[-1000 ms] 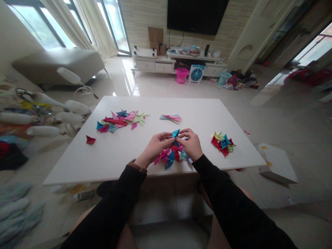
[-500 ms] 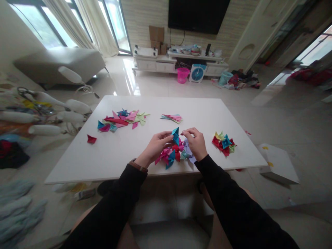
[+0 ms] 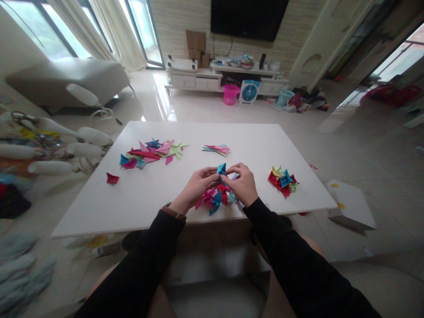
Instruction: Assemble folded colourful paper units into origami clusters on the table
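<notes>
A blue folded paper piece (image 3: 221,168) is held up between my two hands over the front middle of the table. My left hand (image 3: 198,184) grips its left side, fingers closed. From the right, my right hand (image 3: 243,182) pinches the same piece with thumb and fingers. Just below lies a pile of folded paper pieces (image 3: 215,201) in pink, red, blue, teal and lavender, partly hidden by my hands. Beyond my hands is a fanned stack of flat paper strips (image 3: 217,149).
On the white table (image 3: 159,194), more folded paper (image 3: 149,154) is heaped at the left, with a single red piece (image 3: 112,178) nearby. A small multicoloured cluster (image 3: 283,181) sits at the right. A white box (image 3: 351,205) stands beyond the right edge.
My right hand has moved in to the left and now grips the blue paper piece, which it was apart from before. My left hand keeps its hold. The view has shifted slightly.
</notes>
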### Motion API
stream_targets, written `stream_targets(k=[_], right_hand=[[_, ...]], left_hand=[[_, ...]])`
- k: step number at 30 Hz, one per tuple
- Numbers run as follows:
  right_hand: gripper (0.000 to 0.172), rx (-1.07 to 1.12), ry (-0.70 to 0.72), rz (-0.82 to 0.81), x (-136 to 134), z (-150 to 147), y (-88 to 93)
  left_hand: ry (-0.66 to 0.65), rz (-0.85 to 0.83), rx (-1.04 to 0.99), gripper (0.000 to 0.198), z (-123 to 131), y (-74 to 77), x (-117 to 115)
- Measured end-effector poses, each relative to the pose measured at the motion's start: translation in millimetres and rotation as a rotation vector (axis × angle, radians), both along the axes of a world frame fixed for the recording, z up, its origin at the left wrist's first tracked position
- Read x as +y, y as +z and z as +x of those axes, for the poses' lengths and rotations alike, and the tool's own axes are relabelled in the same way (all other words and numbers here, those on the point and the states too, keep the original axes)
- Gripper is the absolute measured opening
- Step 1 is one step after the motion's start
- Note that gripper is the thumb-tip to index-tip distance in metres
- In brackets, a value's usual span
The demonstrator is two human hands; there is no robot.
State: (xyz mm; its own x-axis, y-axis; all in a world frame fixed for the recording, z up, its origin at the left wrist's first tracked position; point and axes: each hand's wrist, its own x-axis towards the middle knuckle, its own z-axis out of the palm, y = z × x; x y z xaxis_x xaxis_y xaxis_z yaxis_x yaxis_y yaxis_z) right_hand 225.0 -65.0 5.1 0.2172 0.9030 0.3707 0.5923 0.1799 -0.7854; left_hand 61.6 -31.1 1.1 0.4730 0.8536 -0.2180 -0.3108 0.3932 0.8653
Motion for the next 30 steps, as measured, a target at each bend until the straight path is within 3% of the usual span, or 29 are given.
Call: stream_targets(k=[8, 12, 16, 22, 26, 30], right_hand=[[0.013, -0.072, -0.015, 0.015, 3.9, 4.1, -2.4], [0.016, -0.186, -0.007, 0.028, 7.1, 22.4, -6.2], [0.009, -0.347, -0.108, 0.013, 13.0, 76.8, -11.7], [0.018, -0.564, -0.496, -0.176, 22.6, 195.9, -17.9], [0.026, -0.718, -0.550, -0.530, 27.1, 245.8, -27.0], [0.023, -0.745, -0.533, -0.659, 33.6, 267.1, -39.6]], left_hand=[[0.001, 0.063, 0.102, 0.047, 0.0, -1.9, 0.0], [0.048, 0.095, 0.175, 0.048, -3.3, -3.6, 2.5], [0.054, 0.107, 0.199, 0.048, -6.4, 0.1, 5.3], [0.056, 0.137, 0.231, 0.047, -9.1, 12.3, 5.5], [0.055, 0.144, 0.255, 0.047, -13.8, 13.3, 6.1], [0.060, 0.154, 0.284, 0.046, -21.1, 11.3, 9.0]])
